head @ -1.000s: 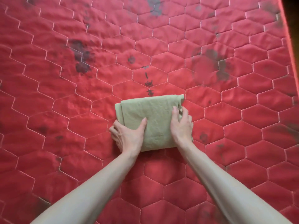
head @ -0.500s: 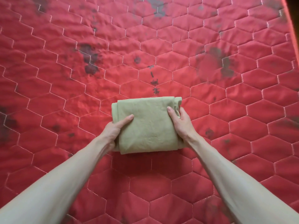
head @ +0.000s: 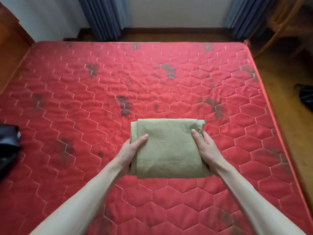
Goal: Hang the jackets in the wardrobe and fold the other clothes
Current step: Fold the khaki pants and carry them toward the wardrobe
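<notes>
A bedroom in a home — the bare mattress (head: 105, 102) says so first, a wide red one quilted in hexagons and marked with dark stains, filling most of the view. Past its far edge hang blue pleated curtains (head: 103, 16) on both sides of a pale wall (head: 177, 11) with a dark wooden skirting board. A wooden floor (head: 277, 78) runs along the mattress's right side, and a rattan chair (head: 286, 22) stands in the far right corner. Brown wooden furniture (head: 10, 48) edges the left — what kind cannot be told.
</notes>
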Tool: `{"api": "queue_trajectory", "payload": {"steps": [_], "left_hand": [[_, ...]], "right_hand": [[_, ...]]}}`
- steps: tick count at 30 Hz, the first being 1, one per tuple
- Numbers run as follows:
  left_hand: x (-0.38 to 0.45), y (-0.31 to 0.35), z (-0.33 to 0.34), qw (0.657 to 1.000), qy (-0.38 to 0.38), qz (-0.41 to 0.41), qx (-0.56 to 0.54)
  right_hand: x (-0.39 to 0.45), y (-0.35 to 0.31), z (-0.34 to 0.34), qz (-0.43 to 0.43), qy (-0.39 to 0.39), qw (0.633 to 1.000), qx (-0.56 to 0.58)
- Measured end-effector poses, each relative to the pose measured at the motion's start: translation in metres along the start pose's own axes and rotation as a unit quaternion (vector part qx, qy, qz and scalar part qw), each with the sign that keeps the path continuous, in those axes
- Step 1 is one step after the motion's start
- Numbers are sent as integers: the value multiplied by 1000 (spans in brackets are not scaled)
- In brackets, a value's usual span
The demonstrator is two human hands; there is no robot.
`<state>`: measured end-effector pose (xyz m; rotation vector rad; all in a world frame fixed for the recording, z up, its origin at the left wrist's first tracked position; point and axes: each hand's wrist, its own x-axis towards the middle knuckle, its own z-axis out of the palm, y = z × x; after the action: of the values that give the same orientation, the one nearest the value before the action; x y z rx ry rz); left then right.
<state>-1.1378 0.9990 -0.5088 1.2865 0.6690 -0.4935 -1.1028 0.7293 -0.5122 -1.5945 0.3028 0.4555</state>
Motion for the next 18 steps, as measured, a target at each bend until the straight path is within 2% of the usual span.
{"api": "queue_trajectory", "payload": {"steps": [9,13,18], "left_hand": [[-163,81,1,996,47,40,-59],[-219,97,1,990,71,77,-95],[-285,112,17,980,109,129,-108]], "right_hand": [[-118,-140,15,-26,-20,999,-15],[-166,-175,15,-67,-87,990,-93],[-206,-194,25,-98,-90,991,-23]]}}
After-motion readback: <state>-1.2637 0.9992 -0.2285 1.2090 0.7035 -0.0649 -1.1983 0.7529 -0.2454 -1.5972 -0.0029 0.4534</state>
